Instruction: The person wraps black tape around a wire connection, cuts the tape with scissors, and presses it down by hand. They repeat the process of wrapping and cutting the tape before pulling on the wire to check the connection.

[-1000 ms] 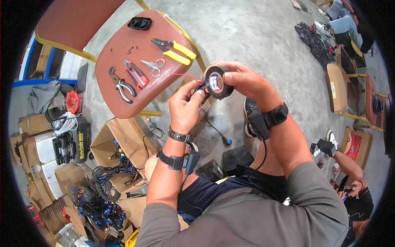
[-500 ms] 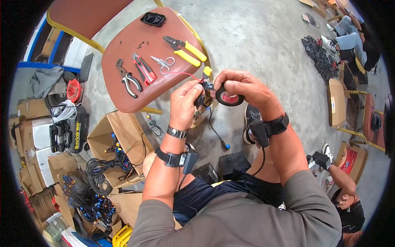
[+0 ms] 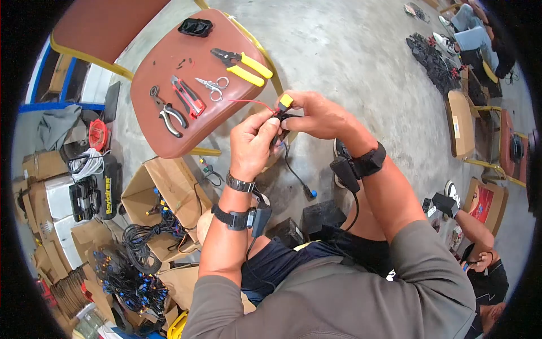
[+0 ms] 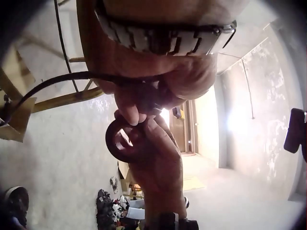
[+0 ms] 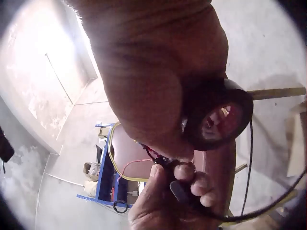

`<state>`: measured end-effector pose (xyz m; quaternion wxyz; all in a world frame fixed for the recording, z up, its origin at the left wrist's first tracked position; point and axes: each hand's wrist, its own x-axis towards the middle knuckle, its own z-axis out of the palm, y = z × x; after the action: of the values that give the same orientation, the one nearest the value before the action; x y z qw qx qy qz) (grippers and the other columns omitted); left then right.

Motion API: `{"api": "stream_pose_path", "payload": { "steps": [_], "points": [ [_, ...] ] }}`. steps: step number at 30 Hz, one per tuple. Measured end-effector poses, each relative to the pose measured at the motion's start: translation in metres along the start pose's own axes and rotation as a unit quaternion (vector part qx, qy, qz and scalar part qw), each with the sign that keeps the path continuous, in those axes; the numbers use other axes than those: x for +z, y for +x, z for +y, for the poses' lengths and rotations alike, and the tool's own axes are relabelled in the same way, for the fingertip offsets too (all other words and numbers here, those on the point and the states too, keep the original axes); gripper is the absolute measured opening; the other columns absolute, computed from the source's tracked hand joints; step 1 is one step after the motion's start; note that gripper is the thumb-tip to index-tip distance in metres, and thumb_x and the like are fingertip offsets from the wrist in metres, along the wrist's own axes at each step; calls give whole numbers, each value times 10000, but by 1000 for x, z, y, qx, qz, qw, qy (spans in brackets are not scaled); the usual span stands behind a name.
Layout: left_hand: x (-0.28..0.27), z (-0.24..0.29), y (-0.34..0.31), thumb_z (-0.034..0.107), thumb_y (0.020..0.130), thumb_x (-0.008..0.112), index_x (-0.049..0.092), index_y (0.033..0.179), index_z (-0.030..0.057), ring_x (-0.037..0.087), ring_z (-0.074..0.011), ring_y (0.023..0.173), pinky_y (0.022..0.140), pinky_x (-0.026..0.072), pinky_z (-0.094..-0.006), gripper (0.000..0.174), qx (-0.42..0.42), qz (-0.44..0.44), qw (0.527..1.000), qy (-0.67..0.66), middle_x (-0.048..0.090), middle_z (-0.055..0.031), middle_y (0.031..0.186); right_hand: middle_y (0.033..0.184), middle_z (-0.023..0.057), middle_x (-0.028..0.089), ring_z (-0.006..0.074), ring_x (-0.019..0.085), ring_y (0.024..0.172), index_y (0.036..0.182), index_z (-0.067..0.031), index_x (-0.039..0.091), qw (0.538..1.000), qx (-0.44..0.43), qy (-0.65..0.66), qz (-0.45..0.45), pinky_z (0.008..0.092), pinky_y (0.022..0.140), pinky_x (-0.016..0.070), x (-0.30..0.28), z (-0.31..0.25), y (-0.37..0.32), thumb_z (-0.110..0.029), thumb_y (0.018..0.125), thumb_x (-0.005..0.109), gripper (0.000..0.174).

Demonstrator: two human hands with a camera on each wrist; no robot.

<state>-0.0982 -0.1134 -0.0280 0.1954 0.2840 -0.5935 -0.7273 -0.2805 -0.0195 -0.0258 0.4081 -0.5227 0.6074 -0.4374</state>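
Observation:
My left hand pinches a black cable at a joint where a thin red wire and a yellow connector meet. My right hand is against it from the right. In the head view it hides the roll. The right wrist view shows the black tape roll held under the right palm, just above the left hand's fingers. The left wrist view shows the tape roll as a ring below the left fingers. The cable hangs down to a blue plug.
A red chair seat ahead carries yellow-handled strippers, scissors, red cutters, pliers and a black object. Open cardboard boxes with cable bundles stand at the left. Another person and chairs are at the right.
The tape roll went from facing up in the right hand, down past the cable, to under the right palm. The left hand kept its pinch on the joint.

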Motion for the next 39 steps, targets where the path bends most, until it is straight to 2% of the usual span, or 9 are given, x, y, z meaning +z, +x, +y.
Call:
{"api": "stream_pose_path", "payload": {
  "steps": [5, 8, 9, 12, 14, 15, 18, 24, 39],
  "points": [
    [2, -8, -1, 94, 938, 653, 719, 1064, -47, 601, -90, 702, 637, 493, -263, 200, 62, 34, 987, 144, 683, -38, 792, 1060, 91, 703, 148, 618, 1013, 1199, -4, 630, 999, -9, -16, -28, 320, 920, 498, -9, 2, 0, -82, 807, 655, 401],
    [2, -6, -3, 89, 907, 677, 724, 1038, -47, 607, -101, 712, 657, 502, -278, 195, 56, 33, 983, 173, 692, -49, 786, 1005, 97, 716, 161, 642, 922, 1224, -33, 649, 977, 24, 211, -7, 315, 866, 516, -14, -3, -4, -95, 783, 633, 445],
    [2, -7, -4, 89, 906, 677, 724, 1033, -47, 606, -101, 711, 655, 501, -280, 193, 55, 30, 982, 176, 692, -52, 780, 973, 73, 719, 132, 633, 916, 1181, -25, 685, 974, 32, 224, -6, 312, 867, 520, -15, -5, -3, -106, 791, 652, 400],
    [3, -7, -4, 90, 907, 677, 725, 1020, -48, 602, -99, 705, 647, 499, -282, 185, 43, 17, 980, 192, 691, -53, 765, 962, 61, 717, 112, 628, 911, 1074, -16, 725, 996, -46, 67, 25, 297, 848, 522, -6, -3, 2, -115, 807, 688, 287],
    [4, -5, -4, 92, 914, 678, 724, 1012, -49, 597, -94, 697, 637, 494, -278, 178, 25, 8, 977, 212, 687, -41, 760, 945, 53, 715, 105, 632, 903, 1008, -7, 729, 991, 19, 129, 23, 279, 831, 523, -4, -5, 2, -104, 830, 703, 205],
    [4, -6, -3, 94, 919, 678, 725, 1007, -49, 590, -87, 690, 627, 487, -270, 174, 16, 23, 983, 182, 685, -35, 761, 937, 49, 714, 101, 634, 899, 975, -2, 731, 986, 51, 159, 21, 270, 822, 523, -4, -6, 2, -99, 841, 710, 166],
    [6, -7, -2, 100, 935, 679, 727, 997, -46, 567, -64, 671, 597, 463, -245, 166, -7, 55, 993, 107, 677, -17, 764, 929, 45, 714, 90, 639, 890, 948, 6, 713, 984, -18, 169, 54, 254, 812, 526, -6, -1, 3, -57, 885, 693, 91],
    [6, 3, 0, 122, 941, 684, 735, 995, -20, 541, -47, 608, 541, 423, -222, 160, -55, 79, 995, 33, 657, 7, 743, 1081, 92, 675, 127, 625, 1003, 934, 3, 695, 964, -116, 225, 75, 301, 878, 534, 1, 10, 8, 15, 914, 668, 36],
    [-3, -7, 2, 205, 985, 677, 735, 978, 16, 535, -48, 556, 488, 412, -207, 197, -54, 117, 992, -11, 664, -5, 728, 1140, 113, 675, 156, 655, 1006, 912, -26, 724, 971, -116, 176, 116, 288, 899, 529, -1, 5, 8, 55, 868, 671, 106]
  ]
}}
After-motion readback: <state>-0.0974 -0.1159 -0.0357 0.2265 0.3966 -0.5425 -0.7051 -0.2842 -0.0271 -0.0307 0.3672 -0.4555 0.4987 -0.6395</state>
